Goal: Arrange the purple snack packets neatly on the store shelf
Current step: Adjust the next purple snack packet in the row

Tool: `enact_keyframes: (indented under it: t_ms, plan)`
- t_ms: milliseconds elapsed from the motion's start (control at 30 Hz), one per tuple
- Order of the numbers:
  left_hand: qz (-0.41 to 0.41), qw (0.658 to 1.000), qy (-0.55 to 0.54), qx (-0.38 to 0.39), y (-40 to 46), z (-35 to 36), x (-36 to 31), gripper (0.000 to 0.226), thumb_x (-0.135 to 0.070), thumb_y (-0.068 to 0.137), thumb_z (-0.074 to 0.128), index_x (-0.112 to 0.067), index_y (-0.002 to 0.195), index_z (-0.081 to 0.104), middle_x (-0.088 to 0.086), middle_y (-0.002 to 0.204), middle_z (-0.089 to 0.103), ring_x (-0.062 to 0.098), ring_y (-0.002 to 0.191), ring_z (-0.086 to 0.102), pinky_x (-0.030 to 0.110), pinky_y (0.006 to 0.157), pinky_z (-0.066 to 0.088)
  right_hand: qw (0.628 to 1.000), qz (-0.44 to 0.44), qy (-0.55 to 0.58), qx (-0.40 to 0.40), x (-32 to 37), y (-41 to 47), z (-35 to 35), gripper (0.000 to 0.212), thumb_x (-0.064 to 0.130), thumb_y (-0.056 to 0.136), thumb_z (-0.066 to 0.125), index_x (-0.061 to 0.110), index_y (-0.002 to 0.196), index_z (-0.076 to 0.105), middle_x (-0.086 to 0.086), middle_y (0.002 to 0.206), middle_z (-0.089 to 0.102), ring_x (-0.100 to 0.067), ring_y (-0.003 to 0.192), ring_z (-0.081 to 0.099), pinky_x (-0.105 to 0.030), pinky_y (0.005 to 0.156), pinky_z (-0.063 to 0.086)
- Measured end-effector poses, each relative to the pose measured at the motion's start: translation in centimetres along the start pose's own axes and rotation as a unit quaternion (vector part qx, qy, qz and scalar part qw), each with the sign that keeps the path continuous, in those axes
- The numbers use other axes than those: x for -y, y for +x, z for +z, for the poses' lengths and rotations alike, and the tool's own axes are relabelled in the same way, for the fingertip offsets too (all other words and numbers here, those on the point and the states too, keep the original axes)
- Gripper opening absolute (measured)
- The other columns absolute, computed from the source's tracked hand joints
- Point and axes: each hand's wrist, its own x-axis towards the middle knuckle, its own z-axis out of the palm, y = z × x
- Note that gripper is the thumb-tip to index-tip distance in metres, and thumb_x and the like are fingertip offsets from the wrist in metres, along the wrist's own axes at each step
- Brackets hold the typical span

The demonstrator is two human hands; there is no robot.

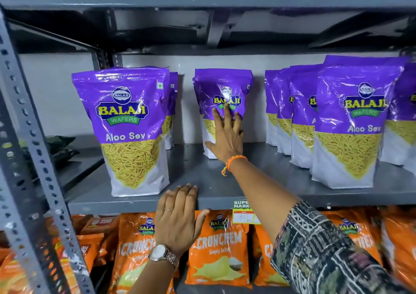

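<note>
Purple Aloo Sev packets stand upright on the grey shelf (225, 181). One large packet (130, 122) stands near the front left, with another partly hidden behind it. A middle packet (222, 91) stands further back. My right hand (227, 136) lies flat against its front, fingers spread, gripping nothing. On the right, a row of several purple packets (346, 122) runs from back to front. My left hand (177, 215) rests with fingers apart on the shelf's front edge, holding nothing.
Orange Crunchem packets (218, 248) fill the shelf below. A price tag (244, 212) hangs on the shelf lip. A perforated grey upright (29, 136) stands at the left, with dark packets (60, 149) behind it. The shelf above holds yellow packets.
</note>
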Motion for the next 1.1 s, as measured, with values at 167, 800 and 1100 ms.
enact_keyframes:
  t_ms: [167, 800, 1100]
  plan:
    - [-0.002, 1.000, -0.002, 0.023, 0.0, -0.4, 0.0, 0.060, -0.054, 0.102, 0.034, -0.007, 0.121, 0.067, 0.012, 0.119, 0.069, 0.036, 0.103, 0.064, 0.046, 0.103, 0.036, 1.000, -0.004, 0.014, -0.017, -0.2, -1.7, -1.7, 0.115, 0.046, 0.072, 0.086, 0.035, 0.161, 0.014, -0.004, 0.172, 0.004, -0.043, 0.149, 0.016, -0.062, 0.096, 0.053]
    - [-0.019, 0.995, -0.038, 0.088, 0.3, -2.9, -0.3, 0.052, -0.049, 0.100, 0.049, -0.007, 0.130, 0.056, 0.013, 0.126, 0.061, 0.033, 0.110, 0.053, 0.047, 0.103, 0.040, 0.997, -0.020, 0.029, -0.066, 0.0, -11.6, -10.3, 0.109, 0.045, 0.075, 0.086, 0.031, 0.161, 0.021, -0.004, 0.173, 0.006, -0.041, 0.150, 0.015, -0.060, 0.106, 0.048]
    - [-0.017, 0.995, -0.043, 0.083, 0.2, -2.6, -0.3, 0.050, -0.046, 0.100, 0.049, -0.007, 0.132, 0.053, 0.013, 0.126, 0.060, 0.032, 0.111, 0.050, 0.046, 0.104, 0.038, 0.997, -0.013, 0.022, -0.072, 0.4, -13.4, -11.6, 0.110, 0.047, 0.075, 0.086, 0.030, 0.161, 0.020, -0.005, 0.172, 0.008, -0.040, 0.151, 0.015, -0.063, 0.101, 0.051]
